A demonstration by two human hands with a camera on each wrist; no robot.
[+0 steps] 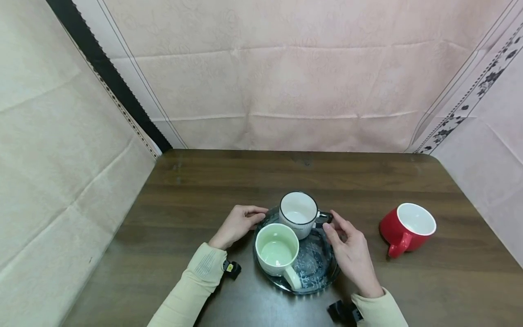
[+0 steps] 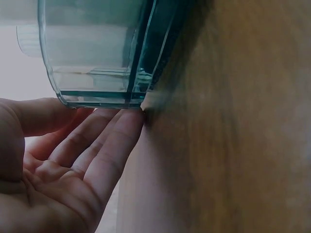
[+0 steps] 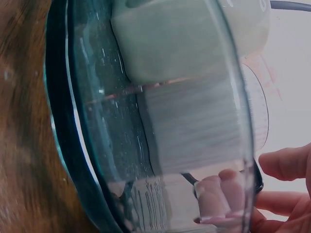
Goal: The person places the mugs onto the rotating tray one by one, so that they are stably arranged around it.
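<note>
A round, dark-tinted glass tray (image 1: 312,268) with raised clear walls (image 2: 92,53) stands on the table. Inside it, toward the back, is a white mug (image 1: 299,208) with a black rim and black handle. A light green mug (image 1: 277,245) sits in front of that one, its handle toward me. With fingers mostly straight, my left hand (image 1: 241,225) touches the tray's left wall. My right hand (image 1: 353,252) is at the tray's right side, thumb and fingertips about the white mug's handle (image 3: 258,180). Glass partly blurs this grip in the right wrist view.
A red mug (image 1: 408,227) with a white inside stands apart on the right, handle toward me. The brown wooden table (image 1: 196,190) reaches back to a pale cloth backdrop (image 1: 294,91), and cloth hangs at both sides.
</note>
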